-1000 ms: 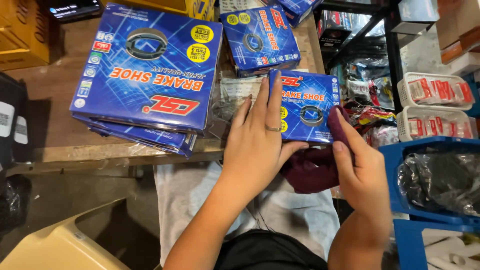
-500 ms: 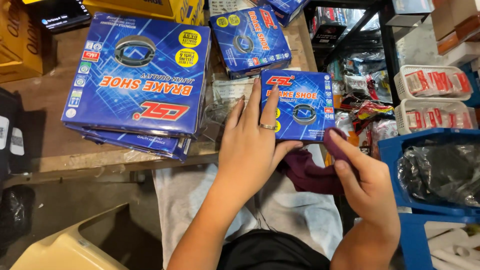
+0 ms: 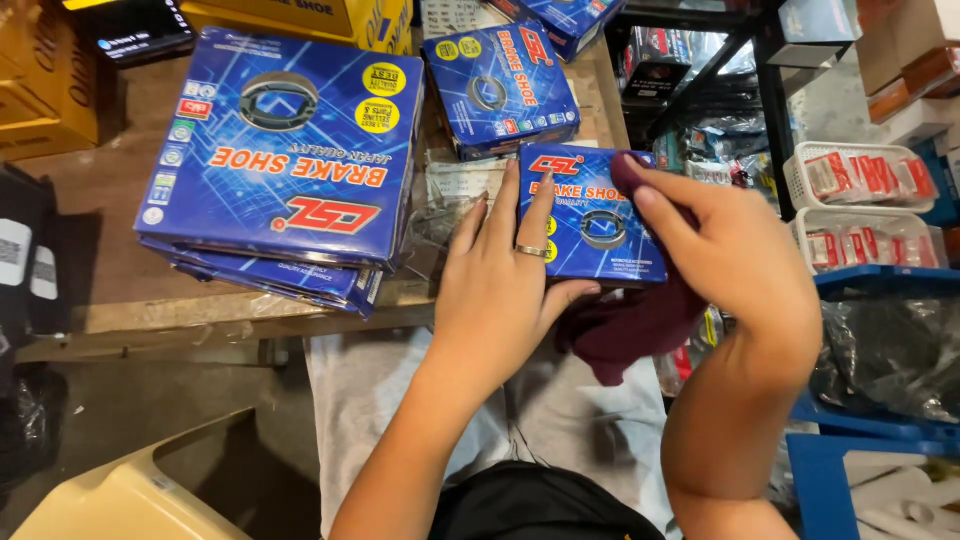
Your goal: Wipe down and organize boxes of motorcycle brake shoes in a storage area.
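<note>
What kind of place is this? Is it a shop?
Probably a vehicle-parts shop or stockroom. Blue parts boxes are stacked on a wooden table, white baskets of small red packets sit nearby, and dark shelving holds more packaged goods.
</note>
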